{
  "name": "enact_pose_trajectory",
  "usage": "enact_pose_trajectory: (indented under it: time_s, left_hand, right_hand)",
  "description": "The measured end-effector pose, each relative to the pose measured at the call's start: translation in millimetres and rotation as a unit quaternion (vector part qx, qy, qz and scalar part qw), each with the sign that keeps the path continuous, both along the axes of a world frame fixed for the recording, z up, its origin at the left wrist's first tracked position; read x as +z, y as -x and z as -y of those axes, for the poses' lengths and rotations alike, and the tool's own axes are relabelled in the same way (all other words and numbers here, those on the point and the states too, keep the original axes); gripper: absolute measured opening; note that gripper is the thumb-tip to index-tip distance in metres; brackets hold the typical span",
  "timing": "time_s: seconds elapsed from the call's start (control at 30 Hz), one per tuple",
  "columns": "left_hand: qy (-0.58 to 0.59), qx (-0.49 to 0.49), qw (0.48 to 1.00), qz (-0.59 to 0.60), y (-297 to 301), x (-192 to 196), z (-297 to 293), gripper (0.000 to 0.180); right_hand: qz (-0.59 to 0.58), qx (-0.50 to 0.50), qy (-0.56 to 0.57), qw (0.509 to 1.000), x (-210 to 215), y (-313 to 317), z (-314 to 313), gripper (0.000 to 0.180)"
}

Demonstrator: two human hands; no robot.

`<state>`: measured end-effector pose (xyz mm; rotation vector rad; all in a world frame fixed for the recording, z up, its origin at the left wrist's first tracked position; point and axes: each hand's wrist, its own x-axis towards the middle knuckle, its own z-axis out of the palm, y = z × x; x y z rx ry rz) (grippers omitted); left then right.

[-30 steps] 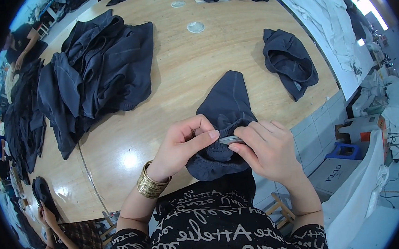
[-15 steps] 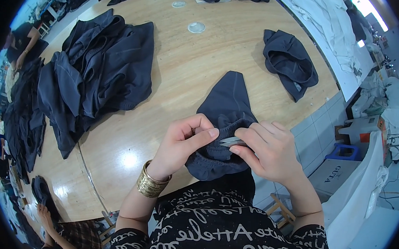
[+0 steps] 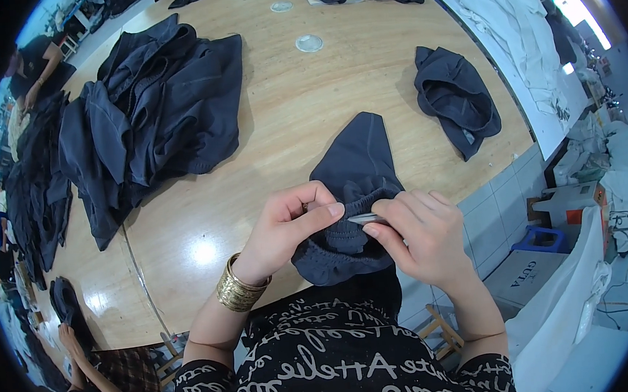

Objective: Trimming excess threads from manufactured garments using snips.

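A dark grey garment [image 3: 358, 153] with a gathered elastic waistband lies across the table's near edge, its pointed end stretching away from me. My left hand [image 3: 292, 218] pinches the waistband between thumb and fingers. In my right hand [image 3: 428, 239] is a small pair of metal thread snips [image 3: 363, 219], held between thumb and forefinger. Their tips point left at the gathered band, close to my left thumb, and the blades look closed together. Whether a thread lies at the tips is too small to tell. The right palm hides the rest of the snips.
A heap of dark garments [image 3: 155, 105] covers the left of the wooden table [image 3: 272, 119]. One folded dark garment [image 3: 460, 98] lies at the right. White cloth [image 3: 498, 15] drapes the far right side. Another person's hand [image 3: 69, 337] handles dark cloth at lower left.
The blades of the snips stood apart before and now look closed together. Both hands have stayed in nearly the same place on the waistband.
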<state>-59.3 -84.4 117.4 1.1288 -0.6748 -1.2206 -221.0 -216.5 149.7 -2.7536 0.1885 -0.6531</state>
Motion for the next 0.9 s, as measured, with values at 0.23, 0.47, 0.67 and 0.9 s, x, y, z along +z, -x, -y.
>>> enact_pose_trajectory:
  time_s: [0.23, 0.47, 0.67, 0.9]
  left_hand:
    - [0.013, -0.021, 0.998, -0.059, -0.9, -8.4, -0.2, 0.009]
    - [0.001, -0.106, 0.989, -0.104, -4.3, -9.2, -4.3, 0.016]
    - [0.051, -0.036, 0.991, 0.122, -10.0, -16.4, -1.3, 0.026]
    - [-0.025, 0.063, 0.965, 0.254, -44.3, -35.1, -3.1, 0.035]
  right_hand:
    - [0.088, -0.016, -0.231, 0.969, -15.1, -10.2, -14.7, 0.027]
    - [0.112, -0.092, -0.255, 0.956, -21.0, -11.5, 3.4, 0.019]
    - [-0.197, 0.050, -0.321, 0.925, -10.7, -7.0, 22.7, 0.021]
    - [0.213, -0.130, -0.660, 0.709, 4.2, 10.9, 38.4, 0.013]
